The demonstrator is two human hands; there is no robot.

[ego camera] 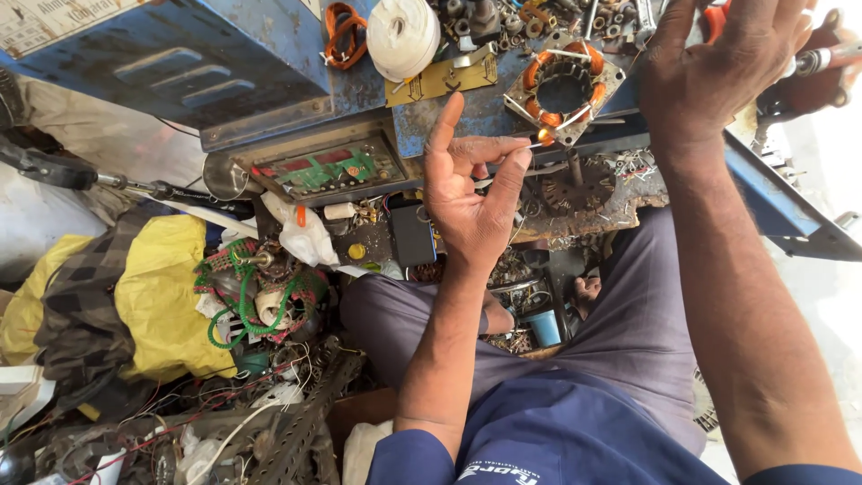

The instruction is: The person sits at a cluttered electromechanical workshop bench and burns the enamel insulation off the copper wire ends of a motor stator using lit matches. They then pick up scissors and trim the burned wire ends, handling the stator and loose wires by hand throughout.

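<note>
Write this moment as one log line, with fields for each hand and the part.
left hand: pinches thin wire | right hand: raised, fingers spread | stator: orange coils, lies on blue bench

Cluttered workshop in bright daylight: worn blue metal surface with chipped paint up top, yellow cloth bundle at left, tangled wires and scrap piled over the floor, green coiled cord among them.
</note>
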